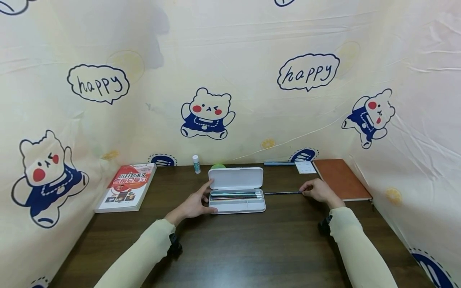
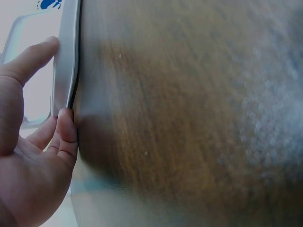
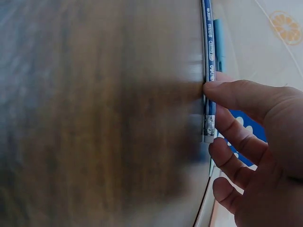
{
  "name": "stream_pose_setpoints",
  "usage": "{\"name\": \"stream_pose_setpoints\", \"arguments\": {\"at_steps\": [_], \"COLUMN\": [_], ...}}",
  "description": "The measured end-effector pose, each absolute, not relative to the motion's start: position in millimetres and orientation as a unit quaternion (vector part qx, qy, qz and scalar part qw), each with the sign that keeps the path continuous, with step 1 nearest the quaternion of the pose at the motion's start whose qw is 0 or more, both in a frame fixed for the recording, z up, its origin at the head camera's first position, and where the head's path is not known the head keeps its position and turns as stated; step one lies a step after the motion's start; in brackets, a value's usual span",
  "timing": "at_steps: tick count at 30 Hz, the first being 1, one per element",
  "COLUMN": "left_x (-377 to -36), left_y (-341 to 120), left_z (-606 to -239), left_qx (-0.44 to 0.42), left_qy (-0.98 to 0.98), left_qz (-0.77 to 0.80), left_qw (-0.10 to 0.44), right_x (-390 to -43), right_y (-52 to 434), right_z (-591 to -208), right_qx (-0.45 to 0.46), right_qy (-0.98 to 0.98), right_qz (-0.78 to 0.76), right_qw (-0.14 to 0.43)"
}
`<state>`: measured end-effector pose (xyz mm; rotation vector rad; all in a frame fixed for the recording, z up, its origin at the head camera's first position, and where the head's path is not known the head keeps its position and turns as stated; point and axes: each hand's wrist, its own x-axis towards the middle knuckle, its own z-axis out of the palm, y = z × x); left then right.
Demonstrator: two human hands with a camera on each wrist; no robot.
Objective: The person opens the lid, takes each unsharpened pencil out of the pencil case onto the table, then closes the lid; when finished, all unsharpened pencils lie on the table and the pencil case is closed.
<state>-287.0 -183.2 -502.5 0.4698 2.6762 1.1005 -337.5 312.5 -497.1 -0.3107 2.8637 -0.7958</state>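
A white pencil case [image 1: 237,206] lies on the table with its lid [image 1: 235,178] raised at the back. Several pencils [image 1: 234,195] fill its rear compartment. My left hand [image 1: 192,206] grips the case's left end, thumb at the front corner and fingers near the hinge side. In the left wrist view, fingertips [image 2: 67,125] bend against the case's side wall [image 2: 66,66]. To the right of the case, my right hand [image 1: 318,191] pinches a dark blue pencil [image 3: 209,52] between thumb and fingers, close to its white eraser end. The pencil lies level, low over the table, pointing at the case.
A glue stick [image 1: 196,164] stands behind the case, and a green round object [image 1: 217,166] shows partly behind the lid. A book [image 1: 126,188] lies at left. At back right are a blue pen [image 1: 278,163], a white card [image 1: 305,167] and a brown notebook [image 1: 342,180].
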Motion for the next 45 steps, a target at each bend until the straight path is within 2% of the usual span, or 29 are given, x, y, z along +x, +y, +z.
{"name": "stream_pose_setpoints", "arguments": {"at_steps": [18, 32, 45], "left_x": [-288, -288, -286], "left_y": [-185, -185, -184], "left_z": [-504, -504, -505], "left_qx": [0.160, 0.161, 0.150], "left_qy": [0.910, 0.906, 0.907], "left_qz": [0.368, 0.378, 0.380], "left_qw": [0.106, 0.103, 0.105], "right_x": [-332, -322, -315], "right_y": [295, 251, 197], "right_z": [-482, -467, -465], "right_qx": [-0.110, -0.172, -0.221], "right_qy": [0.949, 0.932, 0.923], "right_qz": [-0.286, -0.313, -0.308], "right_qw": [0.074, 0.051, 0.068]}}
